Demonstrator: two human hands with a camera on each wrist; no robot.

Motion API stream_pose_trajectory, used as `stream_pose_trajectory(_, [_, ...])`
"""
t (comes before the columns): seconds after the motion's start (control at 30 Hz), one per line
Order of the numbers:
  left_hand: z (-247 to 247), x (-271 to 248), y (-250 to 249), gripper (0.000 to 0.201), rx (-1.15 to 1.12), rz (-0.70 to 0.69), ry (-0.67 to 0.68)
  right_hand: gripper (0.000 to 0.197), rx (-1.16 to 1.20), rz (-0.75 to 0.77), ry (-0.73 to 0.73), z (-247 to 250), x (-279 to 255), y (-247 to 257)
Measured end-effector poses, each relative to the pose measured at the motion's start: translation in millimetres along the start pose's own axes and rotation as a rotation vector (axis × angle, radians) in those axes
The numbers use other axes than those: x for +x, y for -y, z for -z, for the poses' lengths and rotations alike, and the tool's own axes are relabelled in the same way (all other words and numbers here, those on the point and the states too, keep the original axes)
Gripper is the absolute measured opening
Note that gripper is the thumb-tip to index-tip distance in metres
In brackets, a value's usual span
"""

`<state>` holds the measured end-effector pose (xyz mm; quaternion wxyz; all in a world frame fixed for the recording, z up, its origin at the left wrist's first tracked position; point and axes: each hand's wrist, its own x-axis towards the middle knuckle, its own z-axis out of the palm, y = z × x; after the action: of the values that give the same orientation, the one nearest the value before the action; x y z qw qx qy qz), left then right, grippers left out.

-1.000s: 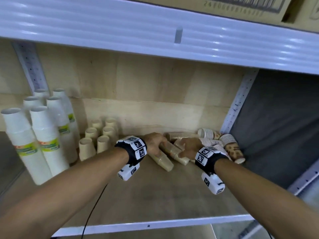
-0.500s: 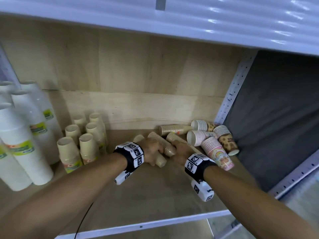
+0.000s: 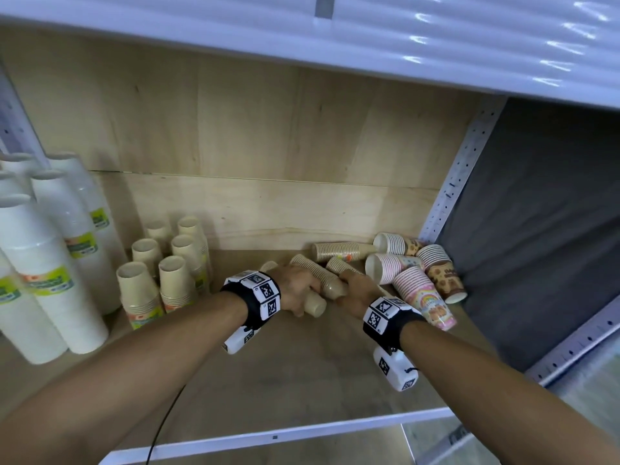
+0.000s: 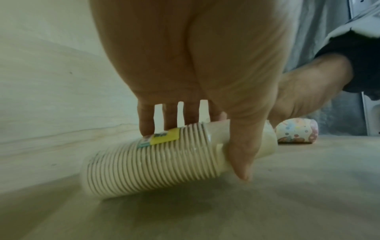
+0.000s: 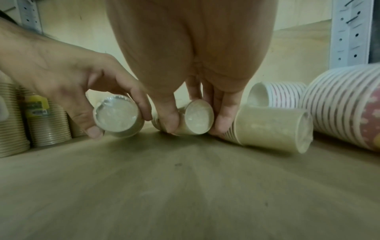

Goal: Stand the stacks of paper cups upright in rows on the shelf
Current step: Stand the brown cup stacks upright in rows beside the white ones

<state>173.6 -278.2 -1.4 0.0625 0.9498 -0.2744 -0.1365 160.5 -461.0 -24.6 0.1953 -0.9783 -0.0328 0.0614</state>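
Observation:
Two tan cup stacks lie on their sides mid-shelf. My left hand (image 3: 297, 290) grips one tan stack (image 4: 164, 155) near its closed end, thumb in front and fingers behind; that stack's base (image 5: 116, 114) faces the right wrist camera. My right hand (image 3: 357, 290) pinches the neighbouring tan stack (image 5: 198, 117) between thumb and fingers. A third tan stack (image 5: 271, 129) lies just right of it. Several tan stacks (image 3: 174, 276) stand upright at the left.
Tall white cup stacks (image 3: 50, 263) stand at the far left. Patterned stacks (image 3: 422, 293) lie in a heap by the right upright post (image 3: 459, 172), with another tan stack (image 3: 339, 251) against the back board. The shelf's front edge (image 3: 275, 434) is below my arms.
Both hands drew back toward the shelf front with their tan stacks, away from the heap. The view shifted right and down.

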Motion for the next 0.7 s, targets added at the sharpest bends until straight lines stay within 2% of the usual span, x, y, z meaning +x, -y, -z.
stream_pose_trajectory(0.1, [10, -7, 2, 0.036, -0.109, -0.001, -0.023, 0.039, -0.047, 0.001, -0.001, 10, 1, 3])
stream_pose_trajectory(0.23, [26, -17, 3, 0.044, -0.205, 0.019, -0.095, 0.041, -0.155, 0.042, -0.052, 32, -1, 16])
stream_pose_trajectory(0.33, [42, -28, 6, 0.031, -0.198, 0.054, -0.189, 0.048, -0.131, 0.008, -0.069, 50, 1, 27])
stream_pose_trajectory(0.4, [50, -34, 9, 0.029, -0.237, 0.073, -0.241, 0.045, -0.097, 0.031, -0.085, 61, 3, 35])
stream_pose_trajectory(0.57, [63, -45, 16, 0.046, -0.364, 0.167, -0.308, 0.034, -0.155, 0.151, -0.063, 80, -2, 61])
stream_pose_trajectory(0.7, [64, -51, 17, 0.049, -0.369, 0.203, -0.321, 0.034, -0.053, 0.159, -0.08, 81, 0, 69])
